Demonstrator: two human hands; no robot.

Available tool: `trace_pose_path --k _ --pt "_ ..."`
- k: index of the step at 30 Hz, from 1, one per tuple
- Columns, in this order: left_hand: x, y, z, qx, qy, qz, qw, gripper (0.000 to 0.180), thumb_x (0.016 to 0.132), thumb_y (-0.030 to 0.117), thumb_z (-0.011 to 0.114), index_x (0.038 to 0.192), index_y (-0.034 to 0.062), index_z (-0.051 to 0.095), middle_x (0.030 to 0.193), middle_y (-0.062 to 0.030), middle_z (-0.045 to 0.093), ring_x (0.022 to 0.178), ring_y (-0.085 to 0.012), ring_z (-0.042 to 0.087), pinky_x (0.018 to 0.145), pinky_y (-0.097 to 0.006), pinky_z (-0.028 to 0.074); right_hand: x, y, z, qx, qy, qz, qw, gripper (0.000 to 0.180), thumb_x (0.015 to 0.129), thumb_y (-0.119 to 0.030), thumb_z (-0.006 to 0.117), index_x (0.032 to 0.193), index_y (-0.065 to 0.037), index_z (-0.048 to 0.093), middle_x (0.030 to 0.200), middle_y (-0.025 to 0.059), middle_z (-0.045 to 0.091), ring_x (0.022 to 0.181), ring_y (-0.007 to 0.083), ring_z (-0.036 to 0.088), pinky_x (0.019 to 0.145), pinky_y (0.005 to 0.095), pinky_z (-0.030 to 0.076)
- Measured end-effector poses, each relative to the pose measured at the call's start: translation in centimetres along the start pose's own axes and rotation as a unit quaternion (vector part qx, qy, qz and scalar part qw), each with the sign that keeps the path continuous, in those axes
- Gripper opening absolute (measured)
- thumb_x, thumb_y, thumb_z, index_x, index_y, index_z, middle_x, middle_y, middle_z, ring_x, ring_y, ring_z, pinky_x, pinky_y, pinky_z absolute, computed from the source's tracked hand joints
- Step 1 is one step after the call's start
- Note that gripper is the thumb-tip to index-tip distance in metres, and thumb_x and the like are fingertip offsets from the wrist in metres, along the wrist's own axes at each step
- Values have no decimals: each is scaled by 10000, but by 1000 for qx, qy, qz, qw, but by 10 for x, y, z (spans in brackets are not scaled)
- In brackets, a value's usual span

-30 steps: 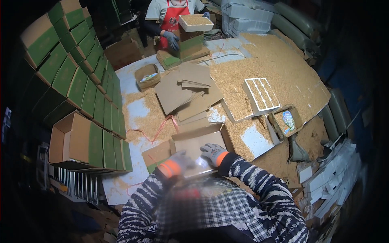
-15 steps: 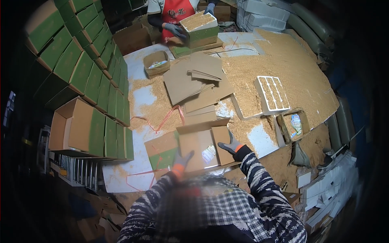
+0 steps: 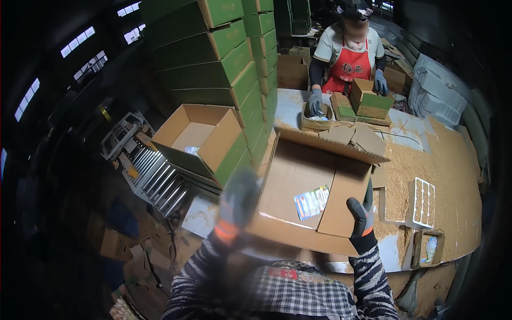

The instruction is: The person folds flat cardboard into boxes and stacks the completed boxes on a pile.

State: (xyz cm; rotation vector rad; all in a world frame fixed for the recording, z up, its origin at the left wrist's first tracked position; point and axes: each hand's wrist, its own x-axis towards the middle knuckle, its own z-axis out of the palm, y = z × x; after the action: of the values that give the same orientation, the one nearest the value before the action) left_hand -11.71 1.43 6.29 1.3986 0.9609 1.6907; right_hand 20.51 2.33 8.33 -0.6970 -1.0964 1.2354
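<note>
Now lifted off table (image 3: 453,176) vs 1 s ago: open carton (image 3: 314,192) w/ leaflet (image 3: 311,202) inside, left hand (image 3: 238,200) & right hand (image 3: 361,216) gripping its sides, so box-handling underway.

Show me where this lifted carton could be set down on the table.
Free: the sawdust-strewn tabletop between the white grid tray and the far edge. Crowded: the far end, where a co-worker's gloved hands work among small green boxes and loose cardboard flats.
</note>
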Motion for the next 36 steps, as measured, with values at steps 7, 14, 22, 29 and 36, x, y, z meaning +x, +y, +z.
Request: trace_pose_path --k 7,14,22,29,36 --pt "80 33 -240 69 422 180 886 525 924 8 601 1410 -24 403 1324 -119 526 1155 -202 533 980 -296 460 79 2 159 36 21 -131 990 684 853 -34 649 1457 -106 335 1409 166 427 1251 275 484 1029 386 439" --pt "73 -107 -396 300 180 120 929 512 981 190 557 1419 -20 397 1330 -120 529 1174 -205 513 1015 -327 412 121 82 318 156 62 66 984 885 783 -135 815 1499 -74 298 1477 145 383 1343 261 384 1106 359 330" --pt "35 -82 -303 259 391 102 877 657 968 149 586 1492 -42 240 1540 -197 285 1364 -280 357 1127 -353 298 124 150 214 -98 -181 113 972 587 833 -300 735 1303 2 554 1276 193 607 1195 278 573 1008 349 444" --pt "-131 -126 -72 375 -381 -128 835 576 824 213 695 1339 31 512 1337 -171 541 1252 -354 488 1053 -432 397 -34 227 -32 -699 -143 -5 700 863 739 -515 707 1399 -43 413 1494 234 313 1423 441 187 1145 573 157" --pt "-113 -208 18 483 -309 10 820 647 831 418 658 1340 46 511 1396 -159 480 1301 -358 416 1110 -500 276 -190 205 -77 -645 -330 31 688 795 837 -481 615 1437 -24 361 1492 258 309 1404 444 245 1177 551 143"
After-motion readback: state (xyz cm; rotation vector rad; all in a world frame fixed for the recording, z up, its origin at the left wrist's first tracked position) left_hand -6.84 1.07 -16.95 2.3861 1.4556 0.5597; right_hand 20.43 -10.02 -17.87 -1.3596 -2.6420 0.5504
